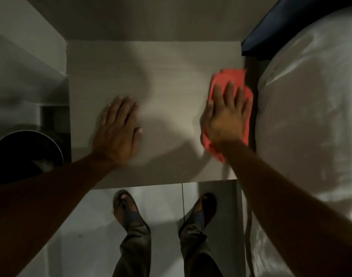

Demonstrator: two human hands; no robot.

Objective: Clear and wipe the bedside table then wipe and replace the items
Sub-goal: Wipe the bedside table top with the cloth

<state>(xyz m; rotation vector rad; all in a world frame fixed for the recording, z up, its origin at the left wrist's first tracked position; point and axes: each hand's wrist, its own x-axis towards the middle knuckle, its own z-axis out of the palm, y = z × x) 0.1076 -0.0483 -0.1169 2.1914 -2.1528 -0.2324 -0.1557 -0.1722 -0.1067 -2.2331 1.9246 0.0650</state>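
Right hand (226, 116) flat atop red cloth (229, 80), table (161, 76) right edge.

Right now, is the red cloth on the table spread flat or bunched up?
Bunched up. The red cloth shows crumpled folds around the flat right hand pressing it onto the pale bedside table.

The table (161, 80) has a pale, square, matte top, seen from above, its bare surface taking up the middle of the view. A crumpled coral-red cloth (229, 80) lies flat on the table's right side, reaching the right edge and running from mid-depth toward the near right corner.
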